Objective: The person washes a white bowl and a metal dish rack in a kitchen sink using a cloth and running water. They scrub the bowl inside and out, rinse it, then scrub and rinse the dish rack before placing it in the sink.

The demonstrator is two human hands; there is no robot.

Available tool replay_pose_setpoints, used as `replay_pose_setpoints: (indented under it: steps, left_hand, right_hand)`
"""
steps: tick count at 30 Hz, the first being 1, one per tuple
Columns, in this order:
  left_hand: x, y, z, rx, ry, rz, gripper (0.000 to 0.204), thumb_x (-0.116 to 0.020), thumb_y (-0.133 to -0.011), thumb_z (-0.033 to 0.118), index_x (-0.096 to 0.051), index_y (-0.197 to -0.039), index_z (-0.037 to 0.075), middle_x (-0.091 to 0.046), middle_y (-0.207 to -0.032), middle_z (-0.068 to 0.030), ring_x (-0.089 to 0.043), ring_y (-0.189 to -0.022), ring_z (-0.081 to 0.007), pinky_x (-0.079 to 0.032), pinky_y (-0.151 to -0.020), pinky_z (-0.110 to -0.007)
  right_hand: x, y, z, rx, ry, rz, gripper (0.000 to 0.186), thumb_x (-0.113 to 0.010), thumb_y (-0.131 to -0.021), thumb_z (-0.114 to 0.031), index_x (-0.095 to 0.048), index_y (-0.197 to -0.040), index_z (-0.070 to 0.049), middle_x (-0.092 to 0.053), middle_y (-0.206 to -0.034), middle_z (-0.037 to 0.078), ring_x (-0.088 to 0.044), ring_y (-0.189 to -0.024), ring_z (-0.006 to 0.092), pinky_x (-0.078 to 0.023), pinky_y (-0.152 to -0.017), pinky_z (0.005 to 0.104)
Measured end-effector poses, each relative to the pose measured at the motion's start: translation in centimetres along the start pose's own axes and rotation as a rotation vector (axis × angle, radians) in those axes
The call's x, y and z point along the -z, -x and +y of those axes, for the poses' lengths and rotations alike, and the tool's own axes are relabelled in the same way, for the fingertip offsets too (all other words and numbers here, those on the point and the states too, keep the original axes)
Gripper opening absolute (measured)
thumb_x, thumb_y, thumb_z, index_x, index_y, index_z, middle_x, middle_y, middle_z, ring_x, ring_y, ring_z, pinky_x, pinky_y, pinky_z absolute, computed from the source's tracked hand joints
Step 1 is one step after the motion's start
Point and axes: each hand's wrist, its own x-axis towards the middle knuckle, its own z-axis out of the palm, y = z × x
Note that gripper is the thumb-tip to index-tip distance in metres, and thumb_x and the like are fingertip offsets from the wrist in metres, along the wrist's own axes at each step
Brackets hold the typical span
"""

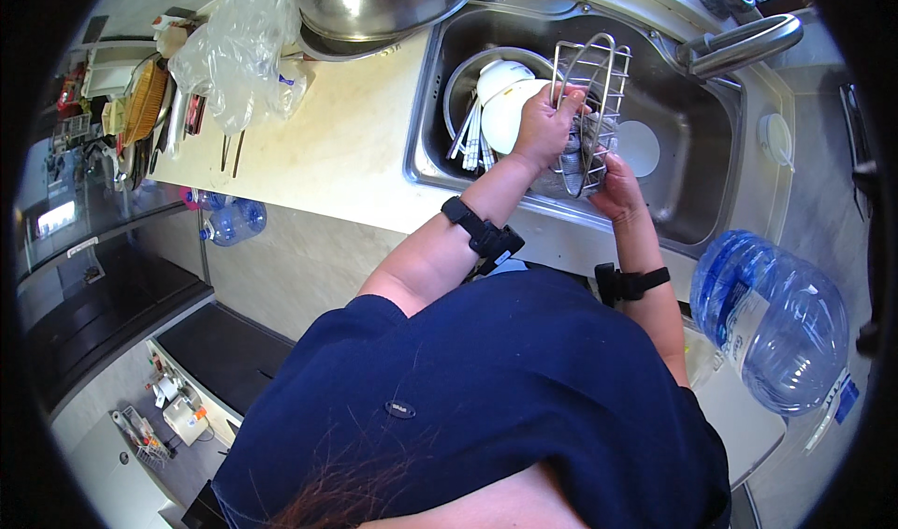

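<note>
in the head view i see the left hand pinching a wire rack over the sink, while the right hand curls against its lower end, though i can't tell how firmly. a metal basin of white bowls crowds the sink's left side, a white plate lies to the right, and the faucet juts in at the upper right.

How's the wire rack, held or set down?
Held: the left hand grips the wire rack, the right hand at its lower end.
</note>
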Motion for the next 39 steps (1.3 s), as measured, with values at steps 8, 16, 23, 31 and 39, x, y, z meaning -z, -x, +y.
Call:
replay_pose_setpoints:
  steps: [8, 16, 23, 31, 39]
  left_hand:
    - [1.0, -0.4, 2.0, 0.076, -0.149, -0.301, 0.021, -0.061, -0.093, 0.020, -0.064, -0.105, 0.003, -0.067, -0.086, -0.0043, -0.062, -0.081, -0.0096, -0.049, -0.077, -0.024]
    - [0.8, -0.4, 3.3, -0.086, -0.393, -0.391, 0.017, -0.065, -0.087, 0.015, -0.068, -0.097, 0.002, -0.069, -0.086, -0.0077, -0.064, -0.079, -0.0128, -0.050, -0.075, -0.026]
    - [1.0, -1.2, 4.5, -0.335, -0.660, -0.397, 0.021, -0.068, -0.083, 0.025, -0.072, -0.093, 0.007, -0.069, -0.089, -0.0107, -0.063, -0.083, -0.0268, -0.049, -0.080, -0.037]
    - [1.5, -1.0, 1.2, -0.246, -0.364, -0.137, 0.016, -0.065, -0.088, 0.016, -0.069, -0.097, 0.003, -0.069, -0.088, -0.0107, -0.065, -0.076, -0.0164, -0.050, -0.072, -0.029]
    - [1.2, -1.3, -0.6, 0.112, 0.030, 0.147, 0.011, -0.056, -0.095, 0.015, -0.059, -0.103, 0.006, -0.062, -0.096, -0.0036, -0.060, -0.079, -0.0112, -0.051, -0.069, -0.027]
  right_hand:
    - [-0.4, 0.6, -1.7, -0.113, 0.268, 0.015, 0.027, -0.056, -0.087, -0.001, -0.058, -0.113, -0.001, -0.066, -0.103, 0.008, -0.066, -0.089, 0.0184, -0.053, -0.079, 0.0338]
    - [-1.0, -0.1, -2.0, 0.015, 0.685, 0.151, 0.031, -0.066, -0.079, 0.001, -0.060, -0.109, -0.006, -0.064, -0.097, 0.003, -0.062, -0.091, 0.0174, -0.051, -0.077, 0.0316]
    - [-0.4, -0.8, 0.3, -0.160, -0.003, 0.174, 0.023, -0.062, -0.084, -0.010, -0.061, -0.106, -0.005, -0.066, -0.094, 0.006, -0.065, -0.084, 0.0194, -0.053, -0.079, 0.0362]
    - [1.3, -2.5, 1.6, 0.003, -0.062, 0.337, 0.022, -0.047, -0.093, -0.012, -0.060, -0.107, -0.001, -0.067, -0.099, 0.012, -0.066, -0.090, 0.0240, -0.052, -0.086, 0.0423]
    - [2.6, -2.4, 0.2, 0.109, 0.055, 0.178, 0.026, -0.054, -0.090, -0.008, -0.056, -0.115, -0.002, -0.066, -0.103, 0.009, -0.065, -0.091, 0.0188, -0.054, -0.080, 0.0348]
